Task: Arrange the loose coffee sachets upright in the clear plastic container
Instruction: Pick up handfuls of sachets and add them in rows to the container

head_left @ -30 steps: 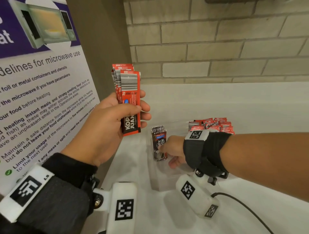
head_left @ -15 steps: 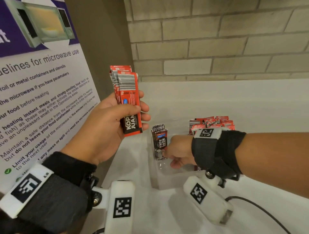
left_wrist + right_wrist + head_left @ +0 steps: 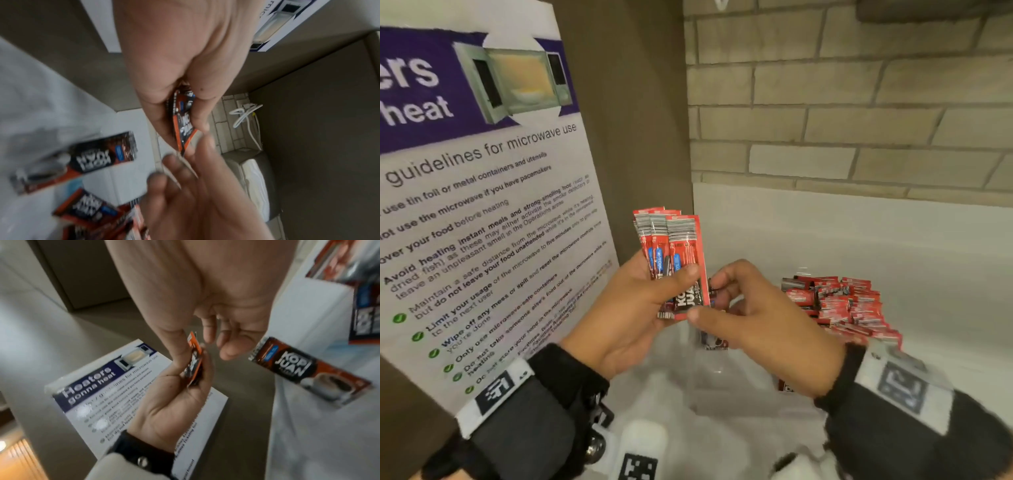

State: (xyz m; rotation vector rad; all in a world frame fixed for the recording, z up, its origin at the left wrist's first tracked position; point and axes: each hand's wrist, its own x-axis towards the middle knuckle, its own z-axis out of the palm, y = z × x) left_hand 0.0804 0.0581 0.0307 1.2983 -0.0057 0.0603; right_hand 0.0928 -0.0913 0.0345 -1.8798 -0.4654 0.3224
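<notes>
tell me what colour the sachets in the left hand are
Mostly red with a black lower panel, white lettering and a white barcode strip on top: the sachets in the left hand, clearest in the head view.

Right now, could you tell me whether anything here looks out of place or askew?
Nothing looks damaged or spilled. The left hand grips a fanned bunch of sachets, uneven at the top, and the right hand pinches its front sachet. Loose sachets lie heaped on the counter beside the clear container, which holds only a few.

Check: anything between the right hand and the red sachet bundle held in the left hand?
Nothing visible. The right hand has thumb and forefinger at the lower right edge of the red coffee sachet bundle, which the left hand grips above the clear plastic container.
</notes>
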